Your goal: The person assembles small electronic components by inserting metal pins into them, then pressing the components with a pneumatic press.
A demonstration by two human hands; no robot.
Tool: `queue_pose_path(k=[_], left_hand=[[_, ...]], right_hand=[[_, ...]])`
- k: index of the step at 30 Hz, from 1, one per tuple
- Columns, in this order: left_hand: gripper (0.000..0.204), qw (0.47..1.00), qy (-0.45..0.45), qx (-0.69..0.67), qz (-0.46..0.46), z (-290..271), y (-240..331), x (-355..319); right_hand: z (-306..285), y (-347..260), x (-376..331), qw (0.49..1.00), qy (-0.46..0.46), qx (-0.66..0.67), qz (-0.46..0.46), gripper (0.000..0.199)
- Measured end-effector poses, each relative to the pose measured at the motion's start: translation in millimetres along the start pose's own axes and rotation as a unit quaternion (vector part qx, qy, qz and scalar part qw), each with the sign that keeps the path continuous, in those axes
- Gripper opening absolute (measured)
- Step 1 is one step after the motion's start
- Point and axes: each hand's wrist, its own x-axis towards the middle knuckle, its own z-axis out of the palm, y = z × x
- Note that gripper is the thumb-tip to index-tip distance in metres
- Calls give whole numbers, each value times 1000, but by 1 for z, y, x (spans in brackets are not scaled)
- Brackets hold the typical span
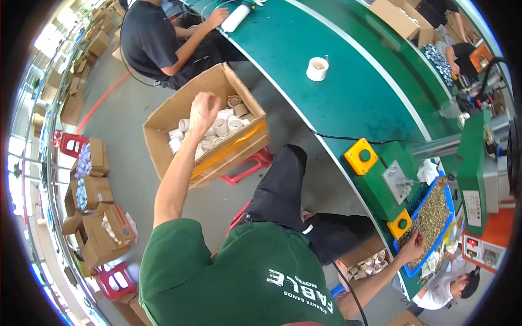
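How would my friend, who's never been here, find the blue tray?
Along the long green table, find the yellow button box nearest the person's right hand. Just to the right of that box lies the blue tray. Unlike its neighbours, it has bright blue sides around a heap of tiny gold-coloured pieces.

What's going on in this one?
The person's left hand is over a cardboard box of white pipe fittings; whether it grips one is unclear. The right hand is at a blue tray of small brass-coloured parts, beside a green bench machine. One white fitting stands on the green table.
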Motion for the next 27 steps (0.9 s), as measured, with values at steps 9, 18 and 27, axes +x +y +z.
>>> queue_pose_path(k=[9, 18, 27], left_hand=[[75, 915, -380, 115, -68, 27, -50, -41], [64, 975, -208, -57, -51, 12, -40, -52], [40, 675, -163, -696, -184, -51, 160, 59]], right_hand=[[10, -2, 0, 1000, -11, 1, -5, 16], [0, 23, 1, 1000, -4, -5, -30, 22], [10, 25, -12, 998, 31, 58, 12, 18]])
